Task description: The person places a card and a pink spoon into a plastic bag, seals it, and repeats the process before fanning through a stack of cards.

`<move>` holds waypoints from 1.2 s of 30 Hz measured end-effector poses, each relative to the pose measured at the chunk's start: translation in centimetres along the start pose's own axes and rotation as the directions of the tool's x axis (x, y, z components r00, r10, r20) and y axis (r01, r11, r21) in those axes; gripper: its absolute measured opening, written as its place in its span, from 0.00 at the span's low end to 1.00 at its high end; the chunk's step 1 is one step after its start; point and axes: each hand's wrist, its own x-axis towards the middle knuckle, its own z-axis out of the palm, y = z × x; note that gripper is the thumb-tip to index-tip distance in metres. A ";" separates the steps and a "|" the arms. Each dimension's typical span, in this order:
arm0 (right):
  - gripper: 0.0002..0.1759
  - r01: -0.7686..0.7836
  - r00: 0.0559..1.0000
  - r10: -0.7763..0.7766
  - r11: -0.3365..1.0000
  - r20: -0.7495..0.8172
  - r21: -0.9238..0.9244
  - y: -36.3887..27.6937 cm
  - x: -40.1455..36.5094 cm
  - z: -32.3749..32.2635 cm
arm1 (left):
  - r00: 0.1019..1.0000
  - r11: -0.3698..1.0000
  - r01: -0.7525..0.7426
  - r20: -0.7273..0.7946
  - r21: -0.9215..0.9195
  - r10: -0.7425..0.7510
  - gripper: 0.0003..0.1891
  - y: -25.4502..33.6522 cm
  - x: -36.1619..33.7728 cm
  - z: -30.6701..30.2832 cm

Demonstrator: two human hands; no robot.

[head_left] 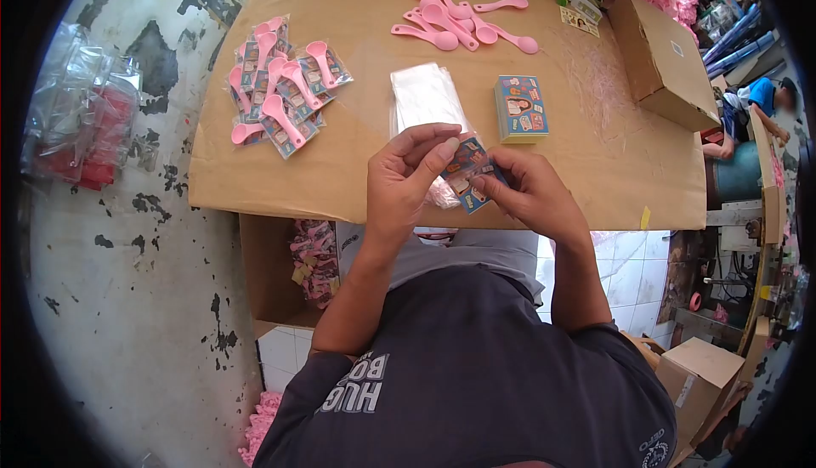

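Note:
Between my two hands is a blue printed card [475, 198], tilted over the table's near edge, with clear plastic around it. My left hand [414, 170] pinches its upper left side, and my right hand [525, 187] grips its right side with thumb and fingers. Just behind my left hand lies a stack of clear plastic bags [422, 96]. A stack of blue printed cards [520, 109] stands behind my right hand. Packed pink spoons with cards [290, 83] are heaped at the left, and loose pink spoons [442, 17] lie at the far middle.
The brown table [323, 181] holds a cardboard box [665, 60] at the right. Pink items are piled along its far edge. Clear and red plastic packs [85, 111] lie at the far left. Another person [762, 98] is at the far right.

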 end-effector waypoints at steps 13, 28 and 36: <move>0.11 -0.027 0.999 0.028 0.999 -0.037 0.017 -0.1 -0.1 0.1 | 0.999 0.998 -0.015 -0.028 0.054 0.017 0.21 0.7 0.0 0.0; 0.11 0.021 0.996 -0.025 0.998 -0.083 -0.059 -0.6 -0.1 0.1 | 0.998 0.996 0.039 0.046 0.086 -0.043 0.15 -0.4 0.0 -0.2; 0.14 0.067 0.997 -0.066 0.998 -0.050 0.015 0.0 0.1 0.2 | 0.994 0.993 0.074 0.074 0.091 -0.080 0.14 0.4 -0.1 0.5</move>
